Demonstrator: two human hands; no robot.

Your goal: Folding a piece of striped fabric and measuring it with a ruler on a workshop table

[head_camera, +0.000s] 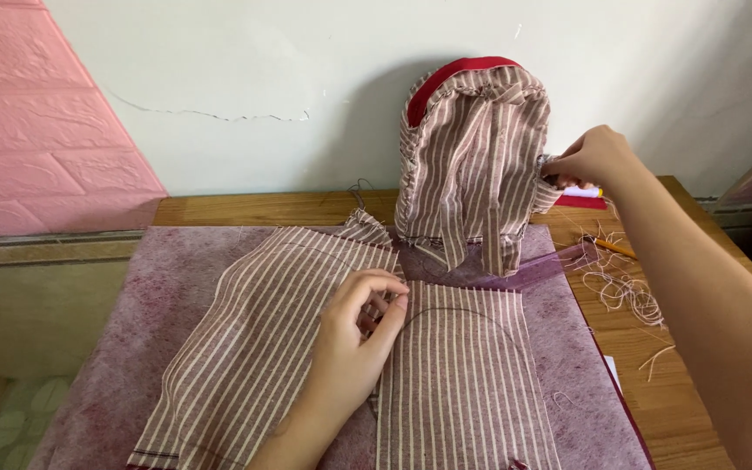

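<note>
Striped woven cloth (446,383) under left hand (354,348)

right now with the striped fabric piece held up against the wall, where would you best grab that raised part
Probably pinch the raised maroon-and-white striped fabric piece at its right side edge, coming from the right, where the right hand already grips it. That edge is free, while the red-trimmed top curves over. The left hand pins the flat striped panels on the purple felt mat.
</note>
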